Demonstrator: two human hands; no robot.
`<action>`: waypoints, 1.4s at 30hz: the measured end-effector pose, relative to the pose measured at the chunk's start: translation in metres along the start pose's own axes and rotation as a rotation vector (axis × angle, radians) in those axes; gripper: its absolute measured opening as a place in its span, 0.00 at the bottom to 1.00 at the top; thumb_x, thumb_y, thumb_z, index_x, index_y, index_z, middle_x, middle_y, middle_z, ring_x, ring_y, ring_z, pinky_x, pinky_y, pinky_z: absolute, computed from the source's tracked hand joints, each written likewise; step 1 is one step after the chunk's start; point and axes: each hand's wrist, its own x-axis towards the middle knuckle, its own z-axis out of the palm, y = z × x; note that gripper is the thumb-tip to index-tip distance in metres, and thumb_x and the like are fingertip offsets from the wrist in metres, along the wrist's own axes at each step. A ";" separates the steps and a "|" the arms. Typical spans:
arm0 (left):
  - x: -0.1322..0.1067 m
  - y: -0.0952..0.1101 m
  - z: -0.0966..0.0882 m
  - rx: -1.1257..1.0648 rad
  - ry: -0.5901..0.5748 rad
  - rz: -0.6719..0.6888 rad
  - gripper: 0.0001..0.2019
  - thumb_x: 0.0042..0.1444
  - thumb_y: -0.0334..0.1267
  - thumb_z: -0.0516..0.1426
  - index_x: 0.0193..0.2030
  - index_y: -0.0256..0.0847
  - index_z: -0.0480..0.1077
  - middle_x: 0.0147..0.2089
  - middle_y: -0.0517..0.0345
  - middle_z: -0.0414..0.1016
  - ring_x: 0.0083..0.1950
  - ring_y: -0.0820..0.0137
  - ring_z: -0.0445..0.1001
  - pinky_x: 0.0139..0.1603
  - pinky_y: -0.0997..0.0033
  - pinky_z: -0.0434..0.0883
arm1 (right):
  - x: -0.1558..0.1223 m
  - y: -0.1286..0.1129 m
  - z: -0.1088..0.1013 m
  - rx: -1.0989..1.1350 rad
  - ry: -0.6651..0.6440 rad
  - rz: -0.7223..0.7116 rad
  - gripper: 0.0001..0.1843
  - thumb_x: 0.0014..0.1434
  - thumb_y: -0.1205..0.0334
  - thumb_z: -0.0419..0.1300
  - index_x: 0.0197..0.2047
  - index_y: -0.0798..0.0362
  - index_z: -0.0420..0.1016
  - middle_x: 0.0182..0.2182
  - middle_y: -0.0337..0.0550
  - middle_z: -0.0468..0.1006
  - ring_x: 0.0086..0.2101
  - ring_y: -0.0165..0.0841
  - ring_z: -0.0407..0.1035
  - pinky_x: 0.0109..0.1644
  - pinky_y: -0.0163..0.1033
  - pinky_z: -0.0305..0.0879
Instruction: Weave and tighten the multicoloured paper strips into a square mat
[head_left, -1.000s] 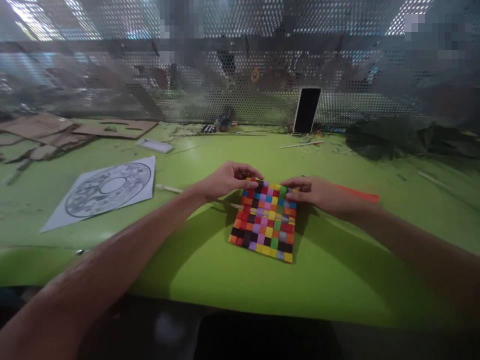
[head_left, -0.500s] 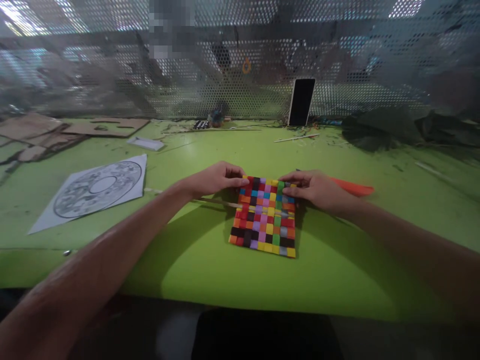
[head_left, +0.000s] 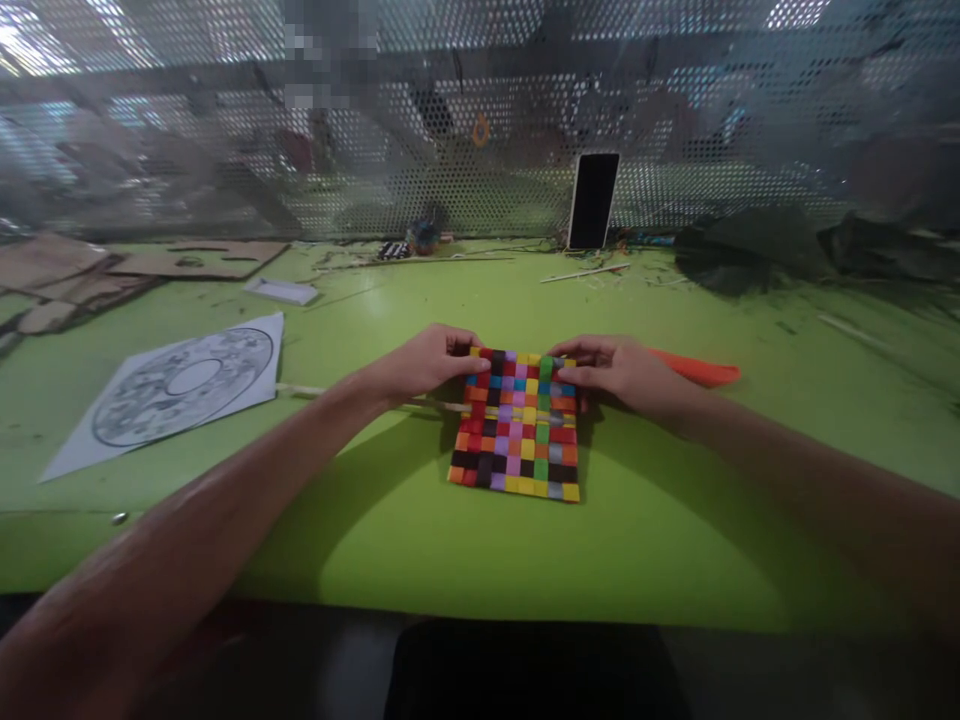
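Note:
A small woven mat of coloured paper strips (head_left: 517, 430) lies flat on the green table (head_left: 420, 560) in front of me. My left hand (head_left: 420, 362) pinches the mat's far left corner with its fingertips. My right hand (head_left: 619, 372) pinches the far right corner, near a green strip. An orange paper strip (head_left: 697, 370) lies on the table just behind my right hand. A thin wooden stick (head_left: 300, 390) runs along the table to the left of my left hand.
A printed sheet with a round pattern (head_left: 176, 390) lies at the left. Cardboard pieces (head_left: 112, 275) sit at the far left. A dark phone (head_left: 592, 200) leans against the perforated metal screen (head_left: 480, 150) at the back. Dark cloth (head_left: 757, 255) lies at the far right.
The view has shifted a little, so things sit lower-left in frame. The mat's far edge has turned slightly squarer to me; both hands stay on its far corners.

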 end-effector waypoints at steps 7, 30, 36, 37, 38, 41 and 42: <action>-0.003 0.003 0.001 -0.014 0.000 -0.013 0.09 0.57 0.40 0.63 0.38 0.35 0.74 0.37 0.52 0.81 0.33 0.70 0.78 0.33 0.70 0.72 | 0.003 0.006 -0.002 0.062 -0.034 0.000 0.16 0.61 0.67 0.65 0.53 0.56 0.77 0.35 0.45 0.82 0.24 0.25 0.72 0.26 0.31 0.71; -0.001 -0.003 -0.002 0.033 -0.027 0.063 0.13 0.58 0.45 0.63 0.42 0.36 0.76 0.42 0.50 0.83 0.39 0.66 0.80 0.41 0.62 0.77 | 0.000 0.003 0.002 -0.022 0.020 -0.030 0.12 0.65 0.57 0.64 0.46 0.57 0.77 0.27 0.41 0.79 0.22 0.26 0.70 0.24 0.32 0.62; -0.002 -0.003 -0.003 0.066 -0.048 0.083 0.14 0.58 0.46 0.63 0.41 0.36 0.75 0.41 0.51 0.82 0.38 0.66 0.79 0.39 0.63 0.76 | -0.002 0.002 0.003 -0.032 0.020 -0.028 0.11 0.65 0.56 0.64 0.43 0.56 0.77 0.27 0.41 0.79 0.22 0.25 0.69 0.26 0.32 0.61; -0.002 -0.004 -0.003 0.072 -0.048 0.090 0.14 0.58 0.46 0.63 0.42 0.36 0.75 0.40 0.51 0.82 0.38 0.66 0.79 0.39 0.63 0.76 | -0.001 0.002 0.002 -0.032 0.013 -0.032 0.11 0.65 0.56 0.64 0.43 0.56 0.77 0.27 0.41 0.79 0.22 0.25 0.69 0.26 0.32 0.61; -0.002 -0.004 -0.003 0.074 -0.047 0.095 0.15 0.57 0.46 0.63 0.43 0.36 0.75 0.40 0.51 0.82 0.38 0.66 0.79 0.39 0.63 0.76 | -0.001 0.003 0.002 -0.032 0.003 -0.037 0.11 0.65 0.56 0.64 0.42 0.56 0.77 0.27 0.41 0.79 0.22 0.25 0.69 0.26 0.32 0.61; -0.002 -0.004 -0.003 0.068 -0.045 0.101 0.15 0.57 0.47 0.63 0.43 0.36 0.76 0.40 0.51 0.81 0.38 0.66 0.79 0.39 0.63 0.77 | 0.001 0.004 0.001 -0.017 -0.049 -0.039 0.11 0.66 0.56 0.63 0.40 0.56 0.77 0.26 0.40 0.78 0.21 0.25 0.68 0.25 0.32 0.62; -0.002 -0.004 -0.003 0.066 -0.044 0.103 0.15 0.57 0.46 0.63 0.43 0.36 0.76 0.40 0.50 0.81 0.38 0.66 0.79 0.40 0.63 0.77 | 0.001 0.004 0.001 -0.006 -0.060 -0.039 0.10 0.66 0.57 0.63 0.39 0.56 0.76 0.26 0.39 0.78 0.21 0.24 0.68 0.25 0.31 0.62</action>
